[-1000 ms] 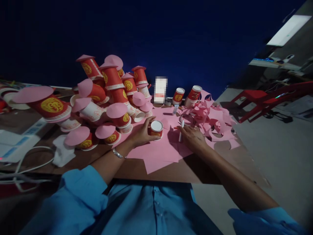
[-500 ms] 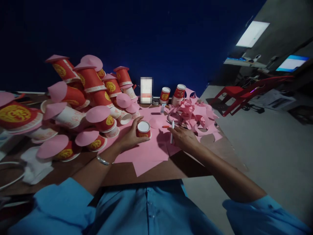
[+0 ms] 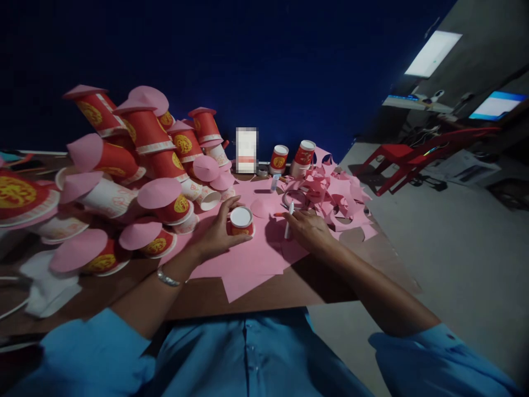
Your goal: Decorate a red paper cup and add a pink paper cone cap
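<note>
1. While the brown counter [image 3: 198, 300] spreads under and around the red cup [image 3: 241, 220], its near edge runs between that cup and the person's blue shirt [image 3: 210, 353].
2. To the left of the red cup is a tall heap of cups [image 3: 144, 129], red and white, many topped with pink paper hats.
3. Pink sheets [image 3: 243, 262] lie beneath the red cup and in front of it, overlapping unevenly.
4. Right of the red cup, past the right hand, cut pink scraps [image 3: 351, 193] form a loose tangle.
5. Just right of the red cup, the right hand [image 3: 312, 229] has its fingers closed on a white tube, held nearly upright.
6. Left of the red cup, the left hand [image 3: 215, 234] has its fingers curled around it, thumb along the near side.
7. The red cup itself has its white round end facing up.
8. Beyond and right of it stand two other cups [image 3: 279, 160].
9. A shallow pink cone [image 3: 259, 208] sits just beside it.
10. The white tube [image 3: 291, 208] is slimmer, near the red cup.
</note>
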### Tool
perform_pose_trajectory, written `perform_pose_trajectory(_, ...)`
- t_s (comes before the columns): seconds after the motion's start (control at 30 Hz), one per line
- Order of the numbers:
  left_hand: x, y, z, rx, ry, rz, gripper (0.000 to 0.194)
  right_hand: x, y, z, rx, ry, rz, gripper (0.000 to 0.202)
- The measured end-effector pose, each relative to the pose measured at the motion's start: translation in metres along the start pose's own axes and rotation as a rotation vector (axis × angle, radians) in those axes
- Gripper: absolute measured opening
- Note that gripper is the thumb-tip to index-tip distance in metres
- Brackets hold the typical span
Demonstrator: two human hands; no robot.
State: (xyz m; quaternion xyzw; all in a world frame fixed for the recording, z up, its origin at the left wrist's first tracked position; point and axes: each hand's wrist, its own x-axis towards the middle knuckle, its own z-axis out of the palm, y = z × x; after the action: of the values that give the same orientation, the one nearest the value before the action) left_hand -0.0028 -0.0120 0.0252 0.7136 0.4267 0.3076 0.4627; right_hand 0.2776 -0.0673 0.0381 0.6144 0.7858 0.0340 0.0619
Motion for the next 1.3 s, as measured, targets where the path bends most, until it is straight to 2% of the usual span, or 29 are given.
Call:
perform_pose_trajectory(0.17, 0.007, -0.024, 0.0, -0.065, 0.049, 0.331, 0.092, 0.007, 0.003, 0.008, -0.003, 0.162, 0.023, 0.033)
perform_pose_trajectory(0.23, 0.011, -0.032, 0.003, -0.099, 0.119, 0.488, 0.089, 0.014, 0.002, 0.01, 0.017, 0.183, -0.011, 0.03)
perform_pose_trajectory(0.3, 0.013, -0.035, 0.004, -0.122, 0.189, 0.582, 0.08, 0.023, 0.002, 0.012, 0.039, 0.175, -0.058, 0.026)
perform_pose_trajectory(0.5, 0.007, -0.023, 0.0, -0.053, 0.391, 0.661, 0.052, 0.034, 0.009, 0.019, 0.072, 0.208, -0.084, 0.025)
perform_pose_trajectory(0.57, 0.004, -0.019, -0.002, 0.0, 0.439, 0.673, 0.047, 0.031, 0.012, 0.02, 0.163, 0.313, -0.07, 0.022)
perform_pose_trajectory(0.63, 0.001, -0.014, -0.002, 0.051, 0.464, 0.698, 0.04, 0.025, 0.012, 0.017, 0.389, 0.491, -0.09, 0.014)
perform_pose_trajectory(0.7, -0.002, -0.008, -0.001, 0.106, 0.457, 0.74, 0.033, 0.019, 0.007, 0.011, 0.675, 0.649, -0.137, 0.009)
perform_pose_trajectory(0.77, -0.006, 0.0, 0.0, 0.167, 0.423, 0.775, 0.03, 0.012, -0.004, 0.001, 0.865, 0.716, -0.175, 0.013)
perform_pose_trajectory(0.87, -0.012, 0.01, 0.003, 0.215, 0.35, 0.801, 0.027, 0.006, -0.024, -0.009, 0.936, 0.762, -0.233, 0.018)
perform_pose_trajectory(0.93, -0.015, 0.014, 0.004, 0.229, 0.313, 0.817, 0.027, 0.004, -0.033, -0.01, 0.836, 0.777, -0.291, 0.017)
perform_pose_trajectory(1.0, -0.016, 0.016, 0.005, 0.251, 0.307, 0.837, 0.027, 0.005, -0.036, -0.008, 0.595, 0.71, -0.346, 0.015)
perform_pose_trajectory(1.03, -0.016, 0.016, 0.004, 0.264, 0.316, 0.848, 0.026, 0.006, -0.035, -0.007, 0.447, 0.633, -0.355, 0.017)
perform_pose_trajectory(1.13, -0.015, 0.014, 0.001, 0.311, 0.362, 0.846, 0.02, 0.011, -0.025, -0.008, 0.095, 0.289, -0.244, 0.026)
perform_pose_trajectory(1.23, -0.012, 0.012, -0.001, 0.344, 0.382, 0.812, 0.017, 0.019, -0.012, -0.014, -0.045, -0.015, -0.074, 0.027)
perform_pose_trajectory(1.3, -0.011, 0.011, -0.001, 0.346, 0.383, 0.806, 0.016, 0.024, -0.004, -0.017, -0.079, -0.117, -0.026, 0.028)
